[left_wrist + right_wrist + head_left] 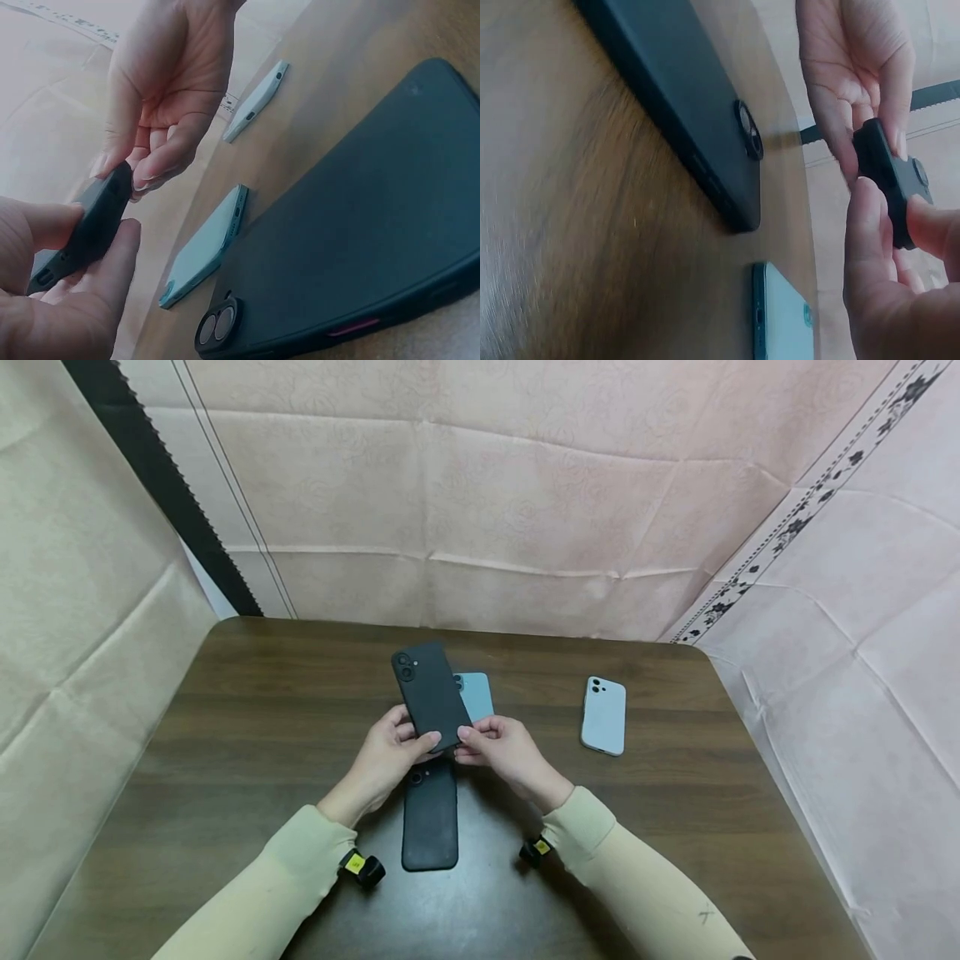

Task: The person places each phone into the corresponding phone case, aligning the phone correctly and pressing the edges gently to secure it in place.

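Black raised smartphone (431,693) is hanging over the wood-grain table (225,760), its long axis pointing forward and leaning left, camera end farthest; the left hand (378,762) and right hand (517,760) are both pinching its near end, neither standing clearly nearer.

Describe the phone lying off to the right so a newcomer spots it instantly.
On the brown table, look rightward past the person's right hand. A pale phone lies there, its camera end toward the table's far edge. Paler than the blue phone, it is the only phone set off by itself.
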### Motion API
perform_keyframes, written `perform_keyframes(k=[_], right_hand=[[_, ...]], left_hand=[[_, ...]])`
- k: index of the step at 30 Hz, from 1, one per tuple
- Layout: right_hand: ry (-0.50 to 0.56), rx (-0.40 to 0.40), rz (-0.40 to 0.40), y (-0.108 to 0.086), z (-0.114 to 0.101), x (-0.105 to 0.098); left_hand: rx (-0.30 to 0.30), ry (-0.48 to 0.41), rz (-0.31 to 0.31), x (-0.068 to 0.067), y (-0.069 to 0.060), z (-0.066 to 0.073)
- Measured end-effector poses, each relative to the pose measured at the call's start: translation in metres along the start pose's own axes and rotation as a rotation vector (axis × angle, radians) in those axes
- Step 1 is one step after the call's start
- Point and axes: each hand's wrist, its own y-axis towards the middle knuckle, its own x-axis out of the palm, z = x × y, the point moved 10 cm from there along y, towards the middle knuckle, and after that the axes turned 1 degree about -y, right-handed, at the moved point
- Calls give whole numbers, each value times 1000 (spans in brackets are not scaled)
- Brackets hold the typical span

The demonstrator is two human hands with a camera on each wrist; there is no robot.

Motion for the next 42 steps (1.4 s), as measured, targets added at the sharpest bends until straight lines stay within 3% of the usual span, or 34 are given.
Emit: perform_keyframes(k=[11,19,24,30,37,42], right_hand=[[8,94,-11,0,6,-1],[23,98,-62,0,7,1],[70,98,-43,1,7,3],[105,44,5,3,3,3],[-21,-8,6,6,-2,1],[-58,-92,20,8,-11,-4]], left_hand=[[-14,4,14,-3,0,-2],[-13,22,-6,-3,0,0],[-12,10,-6,-2,-1,4],[-64,-4,-48,4,-3,0],[-94,-65,-45,2,-4,-8],[-92,-47,-67,4,-4,-8]])
